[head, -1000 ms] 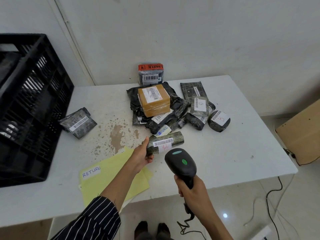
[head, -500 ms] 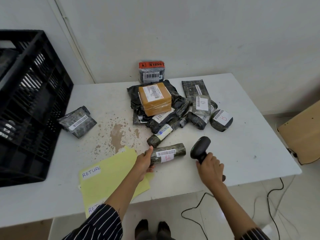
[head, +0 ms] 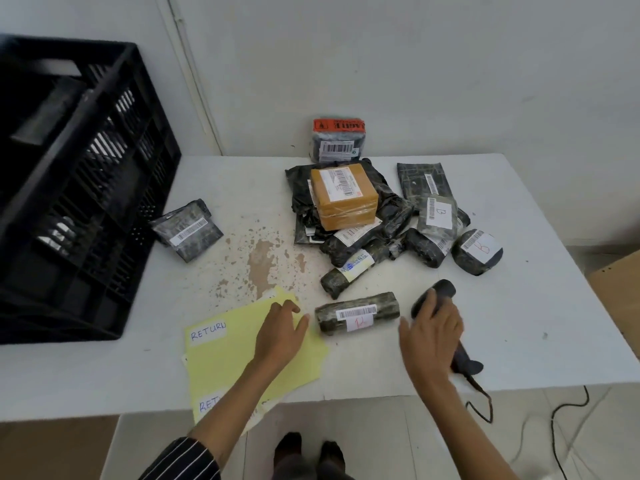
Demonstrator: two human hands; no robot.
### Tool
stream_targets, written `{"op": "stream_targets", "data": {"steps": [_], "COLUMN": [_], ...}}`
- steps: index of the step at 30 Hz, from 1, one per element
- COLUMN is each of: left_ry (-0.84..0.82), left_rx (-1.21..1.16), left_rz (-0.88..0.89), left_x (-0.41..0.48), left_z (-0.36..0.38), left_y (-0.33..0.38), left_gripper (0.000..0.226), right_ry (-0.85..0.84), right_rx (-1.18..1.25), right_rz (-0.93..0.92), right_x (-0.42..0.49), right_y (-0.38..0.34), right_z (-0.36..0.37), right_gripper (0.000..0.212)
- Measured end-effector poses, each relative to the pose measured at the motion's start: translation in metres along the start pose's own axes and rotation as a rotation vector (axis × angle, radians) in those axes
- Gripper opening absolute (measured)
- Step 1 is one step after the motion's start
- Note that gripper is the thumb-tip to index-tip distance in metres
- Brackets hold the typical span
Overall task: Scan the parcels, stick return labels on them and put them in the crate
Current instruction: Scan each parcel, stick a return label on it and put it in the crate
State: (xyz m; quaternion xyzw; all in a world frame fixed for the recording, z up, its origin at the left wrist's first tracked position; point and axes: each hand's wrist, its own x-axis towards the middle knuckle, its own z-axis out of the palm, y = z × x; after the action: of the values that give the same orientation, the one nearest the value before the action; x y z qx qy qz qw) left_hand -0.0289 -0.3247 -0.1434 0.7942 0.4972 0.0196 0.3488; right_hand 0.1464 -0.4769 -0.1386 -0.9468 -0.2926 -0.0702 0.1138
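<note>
Labelling step, by my reading: roll parcel (head: 358,312) lies free on table (head: 519,306) between hands; left hand (head: 281,332) spread flat on yellow label sheets (head: 221,362), right hand (head: 433,332) loosely over scanner (head: 437,293), grip unclear; next, peel a RETURN sticker

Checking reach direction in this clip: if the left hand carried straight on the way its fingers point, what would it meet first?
Probably the rolled parcel lying just past the left hand, whose fingers point up-right over the yellow label sheet; the gap looks small.

"RETURN" label (head: 208,330) on yellow sheet (head: 221,368), "B" on round parcel (head: 477,251)
</note>
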Motion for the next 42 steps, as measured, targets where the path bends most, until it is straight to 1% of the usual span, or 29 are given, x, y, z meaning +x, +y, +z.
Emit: {"op": "stream_targets", "data": {"steps": [1,2,3,5,7,8,9,11,13,16,17,18,22,24,26,29,31,34,36,38,40,42], "left_ry": [0.039,0.083,0.132,0.227,0.287,0.295,0.290,0.265,0.244,0.194,0.175,0.178,0.198,0.184,0.206,0.246,0.219,0.164,0.190,0.218,0.260,0.290], "left_rx": [0.025,0.058,0.100,0.186,0.247,0.263,0.263,0.251,0.263,0.256,0.247,0.243,0.307,0.319,0.307,0.302,0.298,0.286,0.310,0.328,0.342,0.356], "left_rz": [0.047,0.093,0.137,0.198,0.191,0.173,0.147,0.078,0.041,0.010,0.001,0.000,0.001,-0.011,-0.002,0.011,-0.018,-0.047,-0.040,-0.034,-0.015,0.001], "left_x": [-0.005,-0.010,-0.015,-0.023,-0.030,-0.034,-0.037,-0.040,-0.041,-0.041,-0.041,-0.040,-0.040,-0.040,-0.042,-0.044,-0.044,-0.042,-0.042,-0.042,-0.041,-0.042], "left_z": [-0.006,-0.012,-0.018,-0.029,-0.038,-0.042,-0.044,-0.045,-0.041,-0.038,-0.037,-0.036,-0.033,-0.032,-0.033,-0.032,-0.032,-0.033,-0.032,-0.030,-0.028,-0.026], "left_y": [-0.014,-0.030,-0.046,-0.078,-0.104,-0.114,-0.122,-0.137,-0.151,-0.158,-0.159,-0.160,-0.164,-0.165,-0.164,-0.165,-0.166,-0.166,-0.168,-0.169,-0.171,-0.172], "left_gripper": [0.030,0.028,0.026,0.024,0.030,0.034,0.037,0.047,0.062,0.096,0.103,0.105,0.099,0.103,0.105,0.099,0.094,0.097,0.096,0.095,0.095,0.098], "right_ry": [0.031,0.005,-0.063,-0.285,-0.526,-0.606,-0.653,-0.690,-0.676,-0.619,-0.597,-0.575,-0.524,-0.509,-0.491,-0.478,-0.487,-0.523,-0.519,-0.498,-0.460,-0.395], "right_rx": [0.104,0.216,0.335,0.543,0.674,0.715,0.741,0.737,0.705,0.654,0.629,0.596,0.470,0.453,0.448,0.449,0.445,0.395,0.365,0.365,0.383,0.407], "right_rz": [-0.083,-0.167,-0.246,-0.384,-0.442,-0.447,-0.456,-0.479,-0.484,-0.445,-0.429,-0.420,-0.415,-0.404,-0.391,-0.355,-0.317,-0.274,-0.276,-0.285,-0.304,-0.348], "right_x": [-0.005,-0.013,-0.021,-0.039,-0.054,-0.060,-0.065,-0.074,-0.078,-0.080,-0.081,-0.081,-0.083,-0.085,-0.086,-0.089,-0.089,-0.087,-0.087,-0.089,-0.092,-0.097], "right_y": [-0.018,-0.037,-0.057,-0.093,-0.127,-0.143,-0.158,-0.185,-0.205,-0.225,-0.230,-0.234,-0.246,-0.249,-0.251,-0.254,-0.256,-0.261,-0.264,-0.263,-0.262,-0.262], "right_z": [-0.005,-0.006,-0.006,0.001,0.016,0.024,0.033,0.046,0.056,0.064,0.065,0.067,0.067,0.068,0.068,0.069,0.069,0.069,0.069,0.069,0.069,0.071], "right_gripper": [0.058,0.048,0.036,0.019,0.017,0.017,0.017,0.016,0.018,0.028,0.031,0.033,0.033,0.028,0.025,0.023,0.022,0.018,0.015,0.016,0.021,0.021]}}
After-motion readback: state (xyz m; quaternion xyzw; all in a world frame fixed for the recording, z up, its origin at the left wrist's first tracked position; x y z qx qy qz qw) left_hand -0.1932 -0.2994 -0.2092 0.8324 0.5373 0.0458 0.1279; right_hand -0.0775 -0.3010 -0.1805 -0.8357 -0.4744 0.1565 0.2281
